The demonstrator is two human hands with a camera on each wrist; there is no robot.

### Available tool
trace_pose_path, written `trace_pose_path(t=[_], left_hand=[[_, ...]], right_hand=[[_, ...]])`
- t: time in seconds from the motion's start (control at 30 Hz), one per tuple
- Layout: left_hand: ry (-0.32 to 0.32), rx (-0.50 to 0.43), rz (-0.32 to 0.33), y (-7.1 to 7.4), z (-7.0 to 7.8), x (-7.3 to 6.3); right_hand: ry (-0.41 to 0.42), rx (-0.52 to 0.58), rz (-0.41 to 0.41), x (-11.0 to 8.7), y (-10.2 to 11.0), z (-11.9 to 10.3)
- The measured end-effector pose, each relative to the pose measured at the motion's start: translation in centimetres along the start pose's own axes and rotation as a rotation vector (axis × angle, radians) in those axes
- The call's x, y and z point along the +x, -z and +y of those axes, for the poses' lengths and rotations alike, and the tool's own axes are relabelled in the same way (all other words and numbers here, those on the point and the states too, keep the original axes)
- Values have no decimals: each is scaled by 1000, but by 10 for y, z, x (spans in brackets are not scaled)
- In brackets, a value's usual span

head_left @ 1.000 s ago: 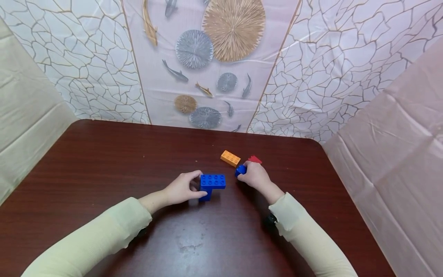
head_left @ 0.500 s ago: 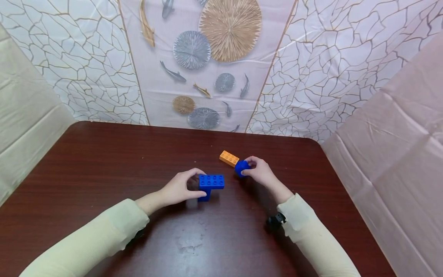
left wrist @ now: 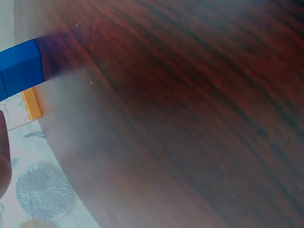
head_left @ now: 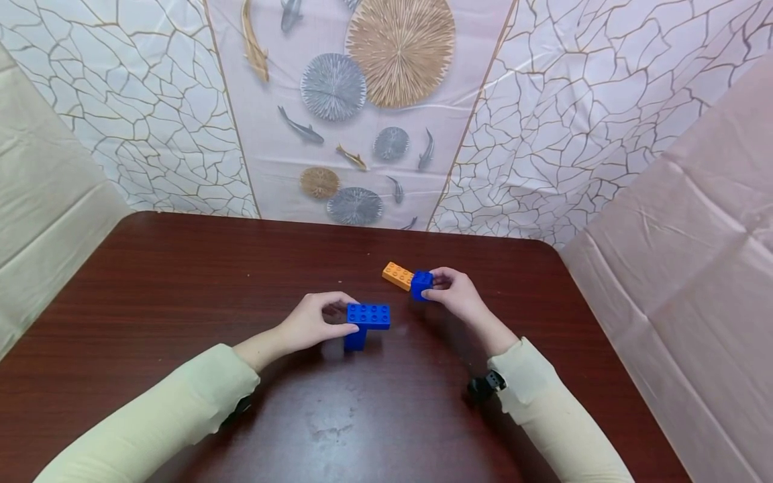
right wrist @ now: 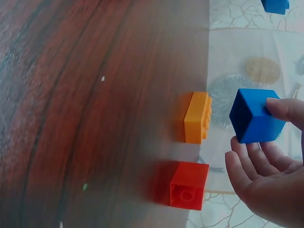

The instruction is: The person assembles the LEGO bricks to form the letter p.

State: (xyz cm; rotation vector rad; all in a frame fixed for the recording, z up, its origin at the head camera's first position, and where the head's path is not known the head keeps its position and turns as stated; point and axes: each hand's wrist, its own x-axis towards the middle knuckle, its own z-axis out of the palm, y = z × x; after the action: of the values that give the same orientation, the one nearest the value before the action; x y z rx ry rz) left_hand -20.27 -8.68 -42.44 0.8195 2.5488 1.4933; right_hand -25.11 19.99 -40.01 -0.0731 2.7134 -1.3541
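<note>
My left hand point(head_left: 314, 322) grips the left end of a stack of blue toy building bricks point(head_left: 368, 315), thumb in front and fingers behind. The stack's long studded brick lies across a narrower blue block point(head_left: 355, 338) that stands on the table. Only a fingertip point(left wrist: 4, 166) enters the left wrist view, near the blue block point(left wrist: 21, 69). My right hand point(head_left: 459, 295) pinches a small blue brick point(head_left: 421, 286) between thumb and fingers, studs upward. In the right wrist view, this blue brick point(right wrist: 256, 116) is held above the table, fingers beneath it.
An orange brick point(head_left: 396, 274) lies just left of the held blue brick. A red brick point(right wrist: 187, 185) rests beside the orange brick point(right wrist: 196, 118) in the right wrist view; the right hand hides it in the head view. Patterned cloth point(head_left: 374, 168) hangs behind the dark wooden table point(head_left: 241, 268).
My right hand has raised the small blue brick and turned it so its studs face up. The red brick has become hidden behind that hand. My left hand stays at the stack.
</note>
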Motion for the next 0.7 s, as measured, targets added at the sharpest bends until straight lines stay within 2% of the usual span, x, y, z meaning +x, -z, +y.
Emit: trace_pose_path(t=[0.47, 0.7], left_hand=[[29, -26, -7, 1, -2, 2], [24, -27, -2, 0, -4, 1]], right_hand=[[74, 68, -74, -11, -4, -35], [112, 86, -99, -19, -8, -51]])
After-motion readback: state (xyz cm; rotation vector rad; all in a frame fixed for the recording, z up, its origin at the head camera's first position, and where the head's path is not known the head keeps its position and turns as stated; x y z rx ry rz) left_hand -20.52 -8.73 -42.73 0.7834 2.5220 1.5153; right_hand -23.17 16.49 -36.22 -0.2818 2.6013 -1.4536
